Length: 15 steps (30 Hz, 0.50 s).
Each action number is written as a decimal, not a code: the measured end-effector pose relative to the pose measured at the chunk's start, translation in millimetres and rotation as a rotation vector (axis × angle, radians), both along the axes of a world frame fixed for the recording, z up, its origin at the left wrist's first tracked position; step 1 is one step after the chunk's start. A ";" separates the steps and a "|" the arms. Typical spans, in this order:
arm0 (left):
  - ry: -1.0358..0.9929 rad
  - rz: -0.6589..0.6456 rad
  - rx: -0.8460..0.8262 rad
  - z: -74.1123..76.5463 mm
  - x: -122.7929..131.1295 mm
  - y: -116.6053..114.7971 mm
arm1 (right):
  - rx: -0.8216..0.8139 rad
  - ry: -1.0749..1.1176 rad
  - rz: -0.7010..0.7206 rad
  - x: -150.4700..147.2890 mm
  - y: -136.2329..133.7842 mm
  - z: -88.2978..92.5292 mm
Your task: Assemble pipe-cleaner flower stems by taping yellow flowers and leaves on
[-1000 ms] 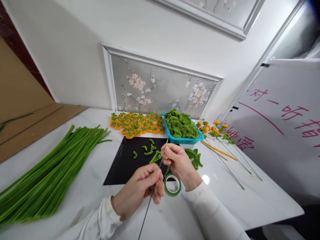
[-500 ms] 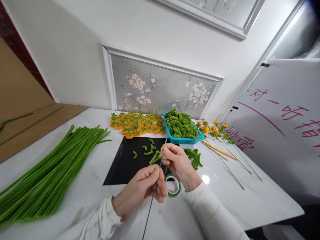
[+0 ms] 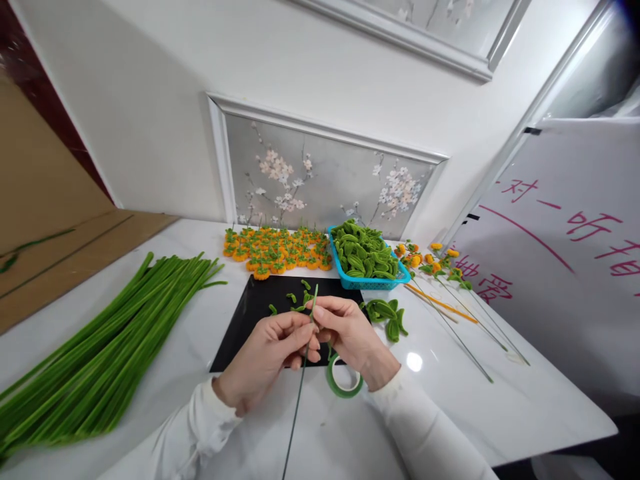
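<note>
My left hand (image 3: pixel 265 357) and my right hand (image 3: pixel 347 333) meet over the near edge of a black mat (image 3: pixel 260 327). Both pinch a thin green wire stem (image 3: pixel 297 407) that runs from the lower frame edge up to a tip above the fingers. A strip of green tape runs from my right hand down to a green tape roll (image 3: pixel 344 377) lying flat on the white table (image 3: pixel 500 400) just below it. Small green pipe-cleaner pieces (image 3: pixel 300 297) lie on the mat beyond my fingers.
A large bundle of long green pipe cleaners (image 3: pixel 105 347) lies at the left. Several orange flower heads (image 3: pixel 275 253) sit at the back, beside a blue basket of green leaves (image 3: pixel 365 257). Loose leaves (image 3: pixel 387 313) and finished stems (image 3: pixel 450 293) lie at the right.
My left hand slid up the wire stem and now touches my right hand near its tip. The view shifted slightly.
</note>
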<state>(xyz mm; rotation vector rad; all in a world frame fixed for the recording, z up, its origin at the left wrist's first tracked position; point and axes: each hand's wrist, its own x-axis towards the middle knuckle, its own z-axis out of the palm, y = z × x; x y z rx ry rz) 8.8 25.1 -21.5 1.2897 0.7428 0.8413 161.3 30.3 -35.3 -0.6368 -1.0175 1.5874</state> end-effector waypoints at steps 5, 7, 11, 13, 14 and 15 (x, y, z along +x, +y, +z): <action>-0.020 -0.004 -0.021 2.5 1.2 -2.0 | -0.004 0.006 0.011 0.3 0.3 -0.2; 0.003 -0.001 -0.008 4.3 1.7 -0.9 | 0.019 0.006 -0.018 -0.8 0.3 1.1; 0.020 0.079 -0.007 7.6 4.4 2.6 | 0.059 -0.058 -0.120 -5.9 0.0 4.5; 0.039 0.117 0.004 8.0 5.4 4.7 | 0.066 -0.122 -0.157 -7.9 0.5 5.0; 0.049 0.120 0.016 7.9 5.5 5.7 | 0.067 -0.139 -0.162 -8.0 1.2 4.6; 0.057 0.113 0.027 7.5 5.3 6.7 | 0.066 -0.142 -0.151 -7.4 2.2 3.7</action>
